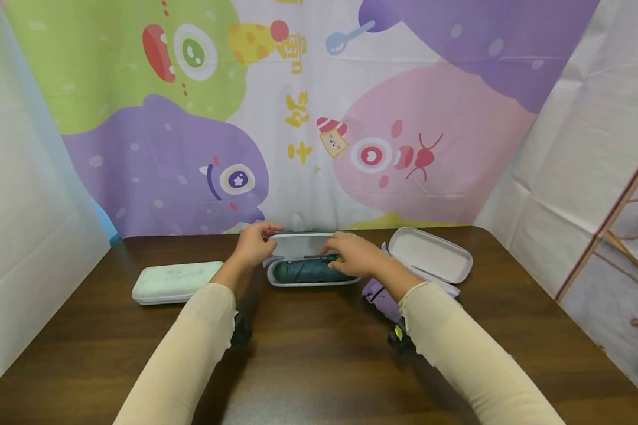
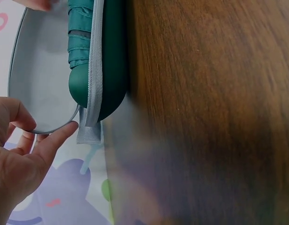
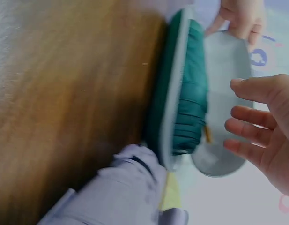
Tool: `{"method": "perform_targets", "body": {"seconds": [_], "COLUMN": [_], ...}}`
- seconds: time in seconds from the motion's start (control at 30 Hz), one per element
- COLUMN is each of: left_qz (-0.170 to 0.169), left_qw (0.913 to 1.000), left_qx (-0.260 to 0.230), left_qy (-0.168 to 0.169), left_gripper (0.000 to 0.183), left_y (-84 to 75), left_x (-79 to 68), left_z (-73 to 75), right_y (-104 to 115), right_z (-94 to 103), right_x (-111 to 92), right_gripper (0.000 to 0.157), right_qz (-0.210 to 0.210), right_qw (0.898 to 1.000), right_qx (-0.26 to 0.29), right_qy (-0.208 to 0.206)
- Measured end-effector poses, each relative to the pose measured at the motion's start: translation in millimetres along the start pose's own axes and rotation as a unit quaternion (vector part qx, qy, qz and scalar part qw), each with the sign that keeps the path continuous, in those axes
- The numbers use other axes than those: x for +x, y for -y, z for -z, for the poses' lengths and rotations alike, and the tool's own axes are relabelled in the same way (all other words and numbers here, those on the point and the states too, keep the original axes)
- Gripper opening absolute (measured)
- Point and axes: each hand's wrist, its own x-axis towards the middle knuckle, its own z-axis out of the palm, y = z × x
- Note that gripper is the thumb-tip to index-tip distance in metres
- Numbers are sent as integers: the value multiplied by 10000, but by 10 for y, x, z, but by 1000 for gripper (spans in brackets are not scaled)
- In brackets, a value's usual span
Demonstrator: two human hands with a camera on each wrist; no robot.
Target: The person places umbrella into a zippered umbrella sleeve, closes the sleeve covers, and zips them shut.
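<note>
An open dark-green zip case (image 2: 114,56) with a grey-lined lid (image 1: 298,245) stands at the back middle of the table. Inside lies a folded green umbrella (image 1: 308,271), its strap seen in the right wrist view. At the left end of the lid, my left hand (image 1: 252,243) pinches the rim between thumb and fingers. My right hand (image 1: 356,257) hovers over the case's right end; its fingers are spread and loosely bent, with nothing in them. Beside the case is a folded lilac umbrella (image 3: 125,187), partly hidden by my right arm in the head view.
A closed pale-mint case (image 1: 175,282) lies on the left of the brown table (image 1: 298,366). At the back right, another case (image 1: 430,254) stands with its pale lid raised. A cartoon-printed cloth (image 1: 308,195) hangs right behind the table's far edge.
</note>
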Motion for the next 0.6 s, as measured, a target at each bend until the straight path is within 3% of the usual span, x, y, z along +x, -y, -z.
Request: {"method": "perform_targets", "body": {"seconds": [0.13, 0.3, 0.43, 0.6], "left_qz": [-3, -106, -115, -32], "left_qw": [9999, 9995, 9991, 9984], "left_qx": [30, 97, 98, 86], "left_qy": [116, 275, 402, 561], "left_gripper": [37, 38, 39, 36], "left_y": [-14, -14, -7, -16], "left_x": [1, 4, -5, -22], "left_z": [6, 20, 29, 34], "right_y": [-15, -115, -203, -266], "right_z": [128, 146, 121, 101], "right_x": [-50, -82, -105, -122], "right_gripper": [22, 26, 36, 45], "right_qz": [30, -187, -360, -405], "right_qw": [9988, 9948, 9939, 9965], "right_qx": [48, -152, -127, -58], "right_qy": [-479, -985, -1038, -729]}}
